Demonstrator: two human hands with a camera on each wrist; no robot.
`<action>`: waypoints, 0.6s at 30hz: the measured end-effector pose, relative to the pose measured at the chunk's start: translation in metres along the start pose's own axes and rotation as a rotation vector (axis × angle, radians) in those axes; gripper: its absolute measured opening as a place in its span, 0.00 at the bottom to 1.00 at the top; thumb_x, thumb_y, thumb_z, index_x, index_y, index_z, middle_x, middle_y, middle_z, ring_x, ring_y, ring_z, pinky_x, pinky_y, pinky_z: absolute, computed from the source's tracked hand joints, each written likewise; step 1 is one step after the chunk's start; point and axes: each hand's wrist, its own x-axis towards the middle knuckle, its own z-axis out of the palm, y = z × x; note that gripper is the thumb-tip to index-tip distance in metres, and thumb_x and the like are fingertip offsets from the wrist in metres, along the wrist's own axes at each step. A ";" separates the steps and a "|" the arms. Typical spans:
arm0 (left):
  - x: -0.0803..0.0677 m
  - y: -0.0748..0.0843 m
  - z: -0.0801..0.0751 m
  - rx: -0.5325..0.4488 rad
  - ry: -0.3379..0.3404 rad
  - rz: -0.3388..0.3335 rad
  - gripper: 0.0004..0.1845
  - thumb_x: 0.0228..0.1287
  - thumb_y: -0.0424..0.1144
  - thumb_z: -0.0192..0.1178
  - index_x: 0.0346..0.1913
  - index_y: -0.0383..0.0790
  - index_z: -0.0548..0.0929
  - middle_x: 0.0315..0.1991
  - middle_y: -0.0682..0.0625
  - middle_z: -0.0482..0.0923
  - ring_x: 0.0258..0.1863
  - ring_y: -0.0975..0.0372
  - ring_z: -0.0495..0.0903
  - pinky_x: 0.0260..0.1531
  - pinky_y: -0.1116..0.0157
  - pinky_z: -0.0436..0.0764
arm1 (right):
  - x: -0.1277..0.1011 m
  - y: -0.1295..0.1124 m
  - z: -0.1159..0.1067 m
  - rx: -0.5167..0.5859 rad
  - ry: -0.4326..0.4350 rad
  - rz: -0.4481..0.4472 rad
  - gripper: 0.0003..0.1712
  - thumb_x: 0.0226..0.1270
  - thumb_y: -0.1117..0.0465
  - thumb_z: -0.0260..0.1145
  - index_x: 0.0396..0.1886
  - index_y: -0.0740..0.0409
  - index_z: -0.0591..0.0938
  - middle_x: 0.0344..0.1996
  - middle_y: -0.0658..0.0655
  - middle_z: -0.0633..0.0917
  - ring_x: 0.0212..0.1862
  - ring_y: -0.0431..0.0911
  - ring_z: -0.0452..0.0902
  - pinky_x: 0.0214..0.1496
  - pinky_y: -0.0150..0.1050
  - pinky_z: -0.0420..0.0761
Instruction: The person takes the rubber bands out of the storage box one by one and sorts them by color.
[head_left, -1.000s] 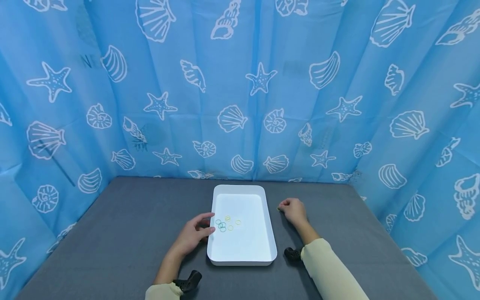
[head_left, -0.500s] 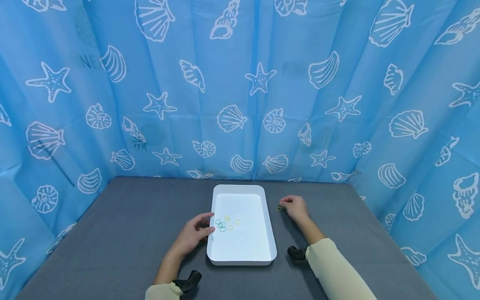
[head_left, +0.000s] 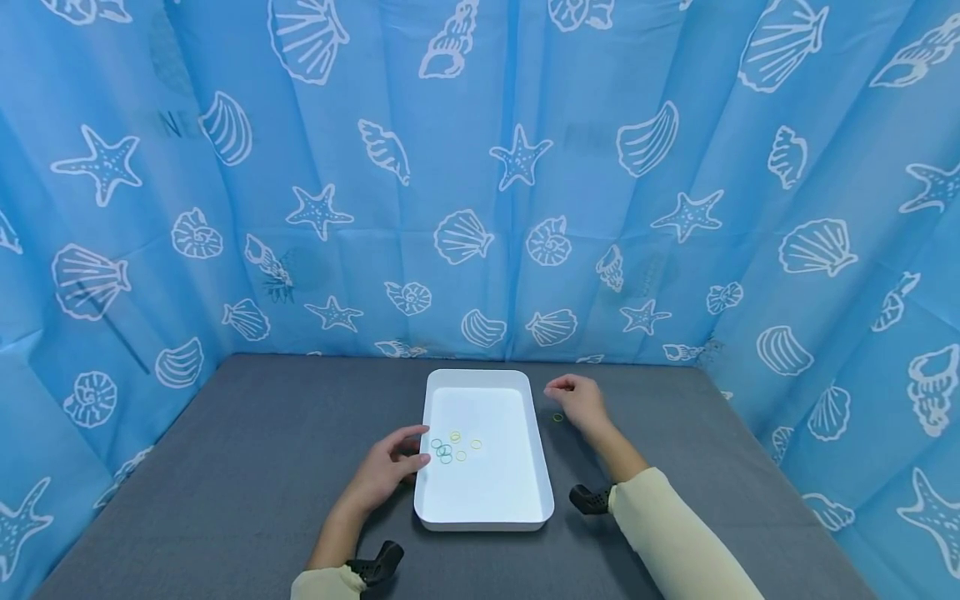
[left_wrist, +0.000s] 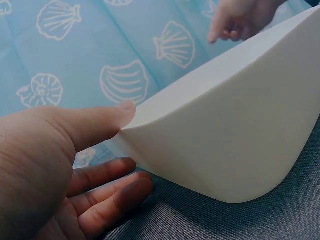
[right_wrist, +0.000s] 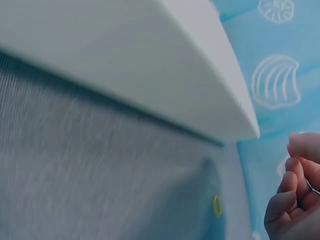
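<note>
My left hand holds the near-left side of a shallow white tray, thumb on its rim and other fingers along the outer wall in the left wrist view. Several thin green bands overlap inside the tray by my left fingertips, with several yellow bands to their right. My right hand hovers just right of the tray's far right side, fingers loosely bent, with nothing visible between them. One yellow band lies on the grey cloth below it, resembling a small rubber band.
A grey cloth covers the table. Behind and at both sides hangs a blue curtain with white shells and starfish. Black wrist mounts sit at both cuffs.
My right hand has let go of the yellow band, leaving it on the cloth, and has moved up and left toward the tray. The left hand and tray have stayed put.
</note>
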 end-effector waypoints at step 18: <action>-0.002 0.002 -0.001 -0.002 -0.006 0.004 0.25 0.64 0.38 0.65 0.64 0.43 0.75 0.50 0.42 0.76 0.34 0.56 0.77 0.34 0.59 0.82 | 0.002 -0.053 0.047 -0.011 -0.160 -0.003 0.04 0.66 0.61 0.67 0.37 0.57 0.84 0.32 0.53 0.82 0.33 0.48 0.76 0.30 0.37 0.76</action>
